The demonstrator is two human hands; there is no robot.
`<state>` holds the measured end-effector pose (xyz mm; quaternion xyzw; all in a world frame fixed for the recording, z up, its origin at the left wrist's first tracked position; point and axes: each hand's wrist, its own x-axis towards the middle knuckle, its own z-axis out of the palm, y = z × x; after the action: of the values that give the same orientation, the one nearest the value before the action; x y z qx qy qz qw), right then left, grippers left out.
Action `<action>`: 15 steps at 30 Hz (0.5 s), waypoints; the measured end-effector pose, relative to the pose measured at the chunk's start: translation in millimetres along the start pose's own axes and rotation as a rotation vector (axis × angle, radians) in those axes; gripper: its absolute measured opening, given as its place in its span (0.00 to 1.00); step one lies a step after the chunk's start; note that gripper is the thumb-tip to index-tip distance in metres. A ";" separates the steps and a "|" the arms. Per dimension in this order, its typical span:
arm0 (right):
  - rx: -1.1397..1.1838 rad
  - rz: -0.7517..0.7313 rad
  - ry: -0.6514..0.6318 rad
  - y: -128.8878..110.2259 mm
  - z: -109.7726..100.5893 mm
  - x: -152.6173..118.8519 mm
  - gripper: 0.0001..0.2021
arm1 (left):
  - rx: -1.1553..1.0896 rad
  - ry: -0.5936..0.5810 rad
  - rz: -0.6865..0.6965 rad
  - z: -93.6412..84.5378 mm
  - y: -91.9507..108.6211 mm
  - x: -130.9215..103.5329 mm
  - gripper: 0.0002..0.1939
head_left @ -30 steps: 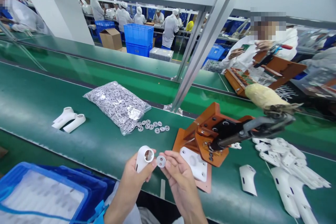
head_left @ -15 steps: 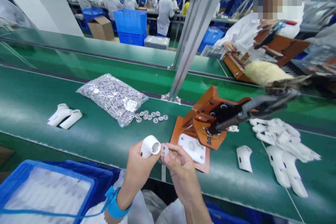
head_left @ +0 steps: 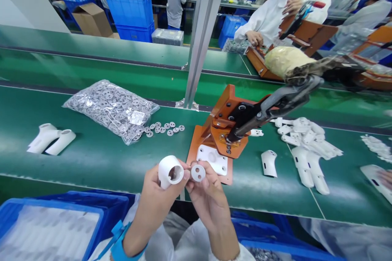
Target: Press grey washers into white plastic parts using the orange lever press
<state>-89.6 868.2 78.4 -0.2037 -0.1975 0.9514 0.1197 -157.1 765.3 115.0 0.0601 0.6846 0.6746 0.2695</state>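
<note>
My left hand (head_left: 159,195), with a blue band at the wrist, is wrapped round a white curved tube part (head_left: 168,167) whose round opening faces up and right. Beside that opening, my right hand (head_left: 210,200) pinches a small grey disc (head_left: 198,173) with holes, its flat face toward me. The disc and the tube part are close but apart. Behind my hands lie several loose grey discs (head_left: 170,132) and a clear bag (head_left: 107,104) full of them. An orange press (head_left: 229,130) with a white plate (head_left: 212,159) on its base stands just beyond my right hand.
Two white parts (head_left: 52,138) lie at the left. White parts (head_left: 309,167) and a single one (head_left: 269,163) lie right of the press. A metal post (head_left: 202,40) rises behind. Blue bins (head_left: 101,216) stand below the near edge. A person (head_left: 260,20) works across the line.
The disc in my right hand has turned its face toward me, and the tube's opening shows more fully. The whole view has shifted, bringing more of the right side into sight.
</note>
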 end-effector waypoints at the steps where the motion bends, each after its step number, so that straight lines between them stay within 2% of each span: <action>1: -0.027 -0.008 0.004 -1.6 -2.3 -0.4 0.16 | 0.000 0.003 -0.001 -0.1 -1.2 -0.6 0.15; 5: -0.257 -0.138 0.106 -18.7 -19.2 -4.0 0.16 | 0.005 0.021 -0.010 -7.9 -11.6 -1.0 0.19; 8: -0.265 -0.209 0.163 -36.1 -27.5 -11.2 0.13 | 0.052 0.027 -0.018 -17.1 -20.6 1.3 0.19; 12: -0.206 -0.219 0.110 -41.7 -17.5 -20.6 0.14 | 0.136 0.028 -0.049 -19.8 -22.8 -1.1 0.20; 13: -0.198 -0.216 0.094 -39.4 -13.3 -21.9 0.15 | 0.168 0.032 -0.031 -18.7 -20.7 -3.9 0.18; 15: -0.181 -0.207 0.077 -33.1 -5.6 -23.9 0.15 | 0.264 0.019 0.094 -15.9 -14.3 -11.6 0.12</action>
<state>-61.0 892.2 95.9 -0.2287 -0.2976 0.9038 0.2058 -150.4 744.8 103.8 0.1207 0.7665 0.5910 0.2206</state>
